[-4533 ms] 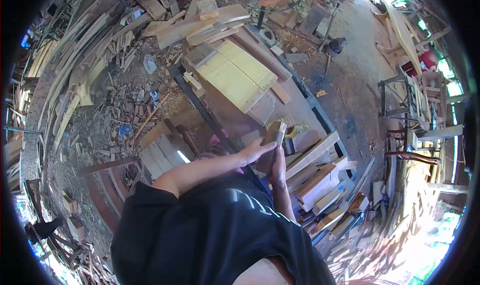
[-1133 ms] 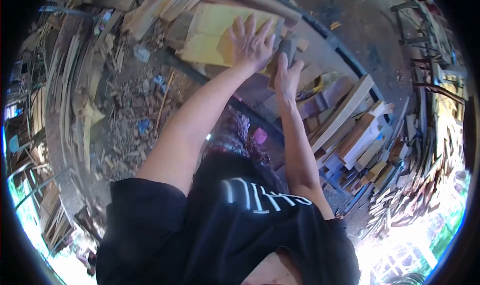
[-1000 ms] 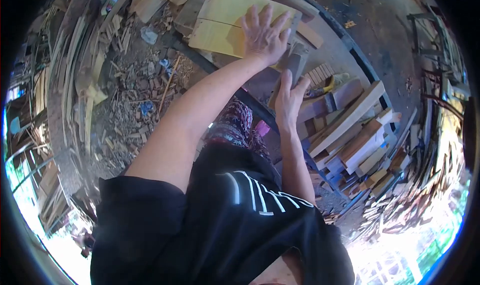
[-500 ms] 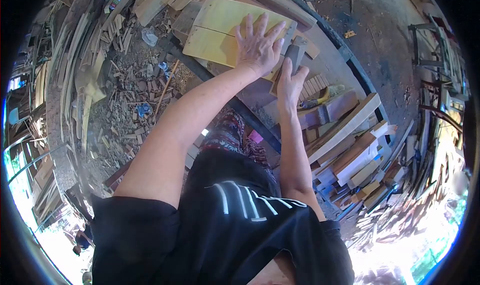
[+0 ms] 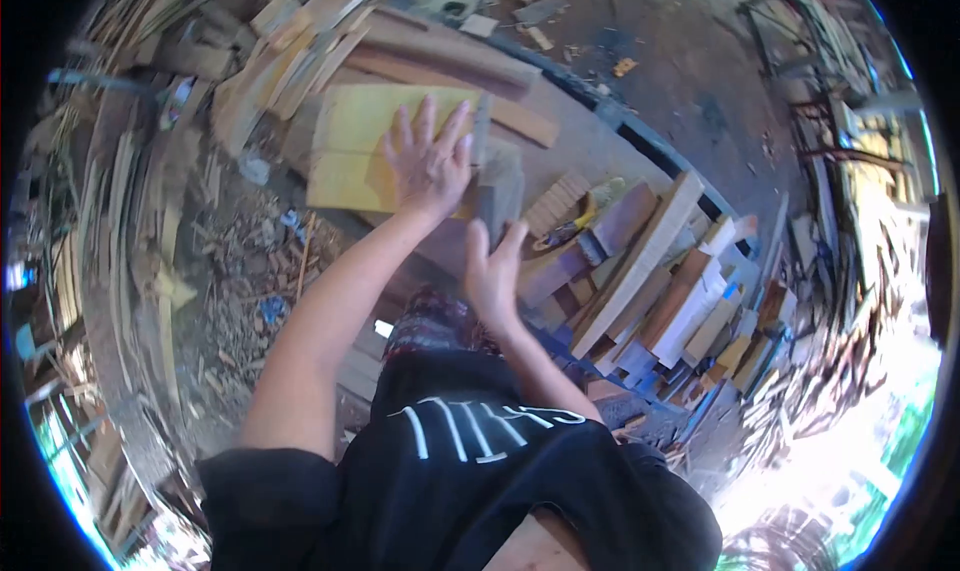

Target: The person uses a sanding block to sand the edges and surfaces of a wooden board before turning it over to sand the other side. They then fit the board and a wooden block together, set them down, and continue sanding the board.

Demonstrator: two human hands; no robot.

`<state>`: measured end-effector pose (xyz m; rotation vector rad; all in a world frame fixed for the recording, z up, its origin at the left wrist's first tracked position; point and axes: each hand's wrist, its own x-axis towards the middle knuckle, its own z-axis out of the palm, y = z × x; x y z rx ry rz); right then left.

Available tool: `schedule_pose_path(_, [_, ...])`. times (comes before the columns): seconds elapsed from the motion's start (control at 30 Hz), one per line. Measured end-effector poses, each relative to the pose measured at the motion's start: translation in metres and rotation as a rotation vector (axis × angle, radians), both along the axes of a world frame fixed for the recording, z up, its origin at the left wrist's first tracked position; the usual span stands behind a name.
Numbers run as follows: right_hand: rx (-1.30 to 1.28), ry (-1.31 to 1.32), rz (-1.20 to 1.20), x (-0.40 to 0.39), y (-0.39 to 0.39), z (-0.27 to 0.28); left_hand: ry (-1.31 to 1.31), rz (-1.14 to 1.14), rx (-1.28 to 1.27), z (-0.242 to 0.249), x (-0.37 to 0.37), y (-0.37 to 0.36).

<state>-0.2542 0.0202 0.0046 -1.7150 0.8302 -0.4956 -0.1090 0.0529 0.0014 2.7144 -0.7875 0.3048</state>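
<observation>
My left hand (image 5: pixel 432 176) lies flat with its fingers spread on a yellow wooden board (image 5: pixel 350 151), over the board's right part. A seam runs across the board. Beside the board's right edge is a dark grey block (image 5: pixel 500 196), blurred by motion. Just below that block is my right hand (image 5: pixel 492 276), its thumb and fingers apart in a V and their tips close to the block's lower end. Whether the fingertips touch the block is unclear. To the right sits a row of small wooden strips (image 5: pixel 556 203).
A yellow and grey object (image 5: pixel 580 229) lies right of the strips. Long planks and offcuts (image 5: pixel 640 266) are stacked on the right. More boards (image 5: pixel 440 56) lie beyond the yellow board. Wood scraps (image 5: pixel 240 311) cover the ground at left. A dark metal frame edge (image 5: pixel 650 141) runs at upper right.
The whole view has shifted and turned, so the board and both hands appear lower and further left. My right hand has drawn slightly back from the grey block, its fingers wider apart.
</observation>
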Motion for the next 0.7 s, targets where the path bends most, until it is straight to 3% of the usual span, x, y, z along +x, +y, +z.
schedule_pose_path(0.07, [0.072, -0.009, -0.023, 0.01, -0.003, 0.002, -0.011, -0.017, -0.002, -0.001, 0.003, 0.0])
schedule_pose_path(0.2, [-0.115, 0.128, 0.002, 0.064, -0.055, -0.034, -0.035, -0.029, 0.04, -0.008, 0.004, 0.002])
schedule_pose_path(0.27, [-0.181, 0.19, -0.034, 0.058, -0.074, -0.025, -0.044, -0.062, 0.027, -0.009, 0.007, -0.002])
schedule_pose_path(0.37, [-0.535, 0.267, -0.176, 0.024, -0.096, -0.031, -0.116, -0.003, 0.102, -0.014, 0.006, 0.002])
schedule_pose_path(0.5, [-0.793, 0.478, -0.315, -0.019, -0.126, -0.045, -0.084, 0.033, 0.06, -0.006, 0.001, 0.002])
schedule_pose_path(0.6, [-0.811, 0.829, -0.079, -0.027, -0.125, -0.048, -0.072, -0.013, -0.011, -0.008, 0.0, 0.004])
schedule_pose_path(0.7, [-0.733, 0.881, 0.017, -0.018, -0.128, -0.043, -0.082, -0.073, -0.129, -0.008, -0.005, 0.02])
